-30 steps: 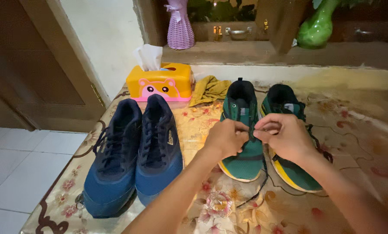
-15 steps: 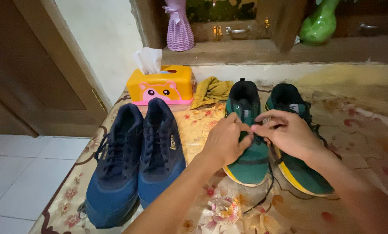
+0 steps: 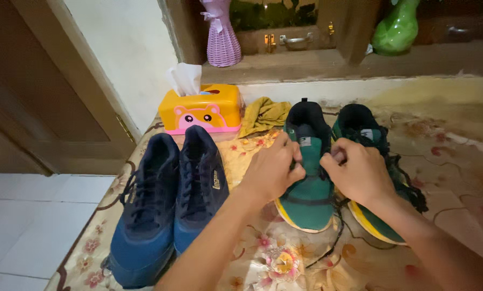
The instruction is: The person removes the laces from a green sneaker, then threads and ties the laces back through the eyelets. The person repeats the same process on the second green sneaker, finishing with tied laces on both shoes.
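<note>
Your left hand point(image 3: 271, 171) and right hand point(image 3: 358, 173) meet over the laces of the left-hand green shoe point(image 3: 306, 178), which stands toe toward you on the table point(image 3: 457, 178) beside its mate point(image 3: 373, 178). Both grips are pinched narrow on the black lace point(image 3: 333, 237) near the top eyelets, fingertips almost touching; just how the lace runs between your fingers is hidden by the knuckles. I judge the shoe light, with a soft mesh upper that will give under pressure and a firmer yellow-edged sole, so it may slide on the smooth floral cloth if you pull hard. The lace itself is thin, limp and a little slippery; hold it close to the eyelets rather than by the loose tail that trails off past the toe. To steady the shoe, press on the tongue or take the heel collar. The blue pair point(image 3: 166, 199), tissue box point(image 3: 201, 108) and yellow rag point(image 3: 263, 114) lie clear of your hands.
</note>
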